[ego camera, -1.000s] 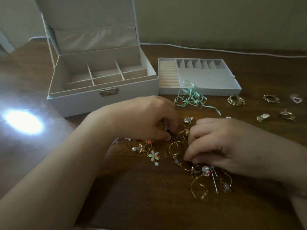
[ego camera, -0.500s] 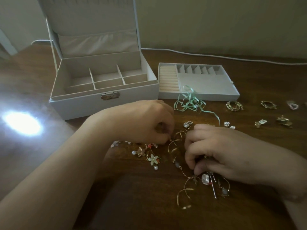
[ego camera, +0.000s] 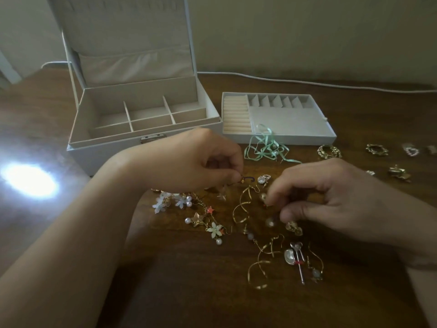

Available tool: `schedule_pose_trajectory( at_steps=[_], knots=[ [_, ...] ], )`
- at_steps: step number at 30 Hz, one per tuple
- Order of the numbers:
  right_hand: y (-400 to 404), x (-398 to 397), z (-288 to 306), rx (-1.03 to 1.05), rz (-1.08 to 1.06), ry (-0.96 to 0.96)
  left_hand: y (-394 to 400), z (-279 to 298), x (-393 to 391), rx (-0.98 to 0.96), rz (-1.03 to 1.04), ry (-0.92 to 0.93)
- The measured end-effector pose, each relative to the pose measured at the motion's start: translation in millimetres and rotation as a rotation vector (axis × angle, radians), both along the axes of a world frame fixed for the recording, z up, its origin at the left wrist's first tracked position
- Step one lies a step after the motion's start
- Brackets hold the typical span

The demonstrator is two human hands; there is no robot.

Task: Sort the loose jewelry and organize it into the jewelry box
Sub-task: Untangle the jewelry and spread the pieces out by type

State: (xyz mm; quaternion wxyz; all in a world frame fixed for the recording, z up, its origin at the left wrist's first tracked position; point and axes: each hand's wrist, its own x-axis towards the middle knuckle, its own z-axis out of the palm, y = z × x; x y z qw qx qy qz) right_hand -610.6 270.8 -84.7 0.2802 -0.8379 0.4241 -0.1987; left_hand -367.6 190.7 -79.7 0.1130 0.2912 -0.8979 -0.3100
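Observation:
A white jewelry box point(ego camera: 104, 147) stands open at the back left, its divided compartments bare. Its removable tray point(ego camera: 290, 136) lies to the right of it. Loose jewelry is heaped on the wooden table between my hands: gold spiral earrings point(ego camera: 243, 207), flower and star charm earrings point(ego camera: 212, 227), a small spoon-shaped piece point(ego camera: 294, 256). My left hand point(ego camera: 201, 162) pinches a small dark hook earring point(ego camera: 247, 179) lifted from the heap. My right hand point(ego camera: 335, 197) pinches a small piece point(ego camera: 264, 200) at its fingertips, just above the pile.
A tangle of mint green ribbon point(ego camera: 267, 147) lies in front of the tray. Gold rings and brooches point(ego camera: 329, 151) are spread at the right. A white cable point(ego camera: 307, 82) runs along the wall. A bright glare spot point(ego camera: 28, 183) sits on the table at left.
Both hands have lifted off the pile and drawn apart. The left now holds a small hook earring up; the flower earrings under it are uncovered.

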Motion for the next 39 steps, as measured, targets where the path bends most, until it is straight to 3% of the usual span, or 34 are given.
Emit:
schedule_pose_trajectory(
  at_steps=[4, 6, 10, 17, 23, 27, 39],
  knots=[
    [2, 19, -6, -0.054, -0.212, -0.419, 4, 2, -5, 0.086, -0.019, 0.084],
    [1, 25, -9, -0.035, -0.291, -0.528, 5, 1, -8, 0.125, -0.039, 0.103],
    [-1, 25, -11, -0.010, -0.405, -0.452, 3, -4, -12, 0.159, 0.008, 0.143],
    [-2, 26, -11, 0.088, -0.427, -0.424, 4, -6, -15, 0.267, 0.049, 0.243],
    [-5, 21, -6, 0.174, -0.498, -0.757, 7, -7, -23, 0.562, -0.014, 0.463],
    [-4, 17, 1, 0.173, -0.528, -0.913, 5, -10, -20, 0.608, 0.036, 0.514],
    [-1, 21, 1, 0.140, -0.500, -0.911, 10, -8, -26, 0.656, 0.063, 0.591]
  ],
)
